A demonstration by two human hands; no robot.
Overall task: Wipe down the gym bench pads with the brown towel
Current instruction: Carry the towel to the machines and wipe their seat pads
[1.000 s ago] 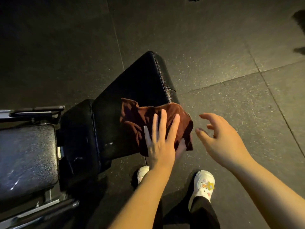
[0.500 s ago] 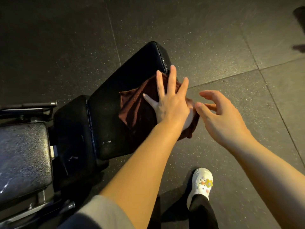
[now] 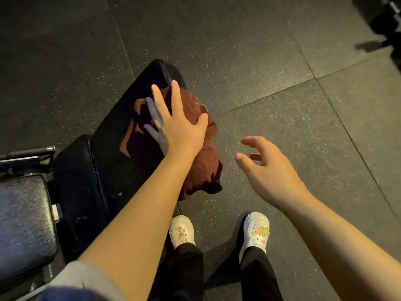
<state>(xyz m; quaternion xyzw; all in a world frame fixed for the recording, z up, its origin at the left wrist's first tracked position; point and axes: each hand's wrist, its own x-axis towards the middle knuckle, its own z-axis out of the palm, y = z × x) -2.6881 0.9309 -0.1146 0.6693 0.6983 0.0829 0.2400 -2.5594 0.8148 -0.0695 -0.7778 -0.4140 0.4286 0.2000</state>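
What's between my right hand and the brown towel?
Only bare speckled floor separates the right hand from the brown towel, in the head view.

Brown towel (image 3: 201,161) of soft napped cloth, bench pad (image 3: 112,135) glossy black vinyl, floor (image 3: 260,61) matt speckled rubber

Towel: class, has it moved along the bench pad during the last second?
Yes. The towel slid toward the far end of the long pad, under the left hand.

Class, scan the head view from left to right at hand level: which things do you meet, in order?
Grey textured pad → black seat pad → long black bench pad → left hand pressing the brown towel → right hand, holding nothing.
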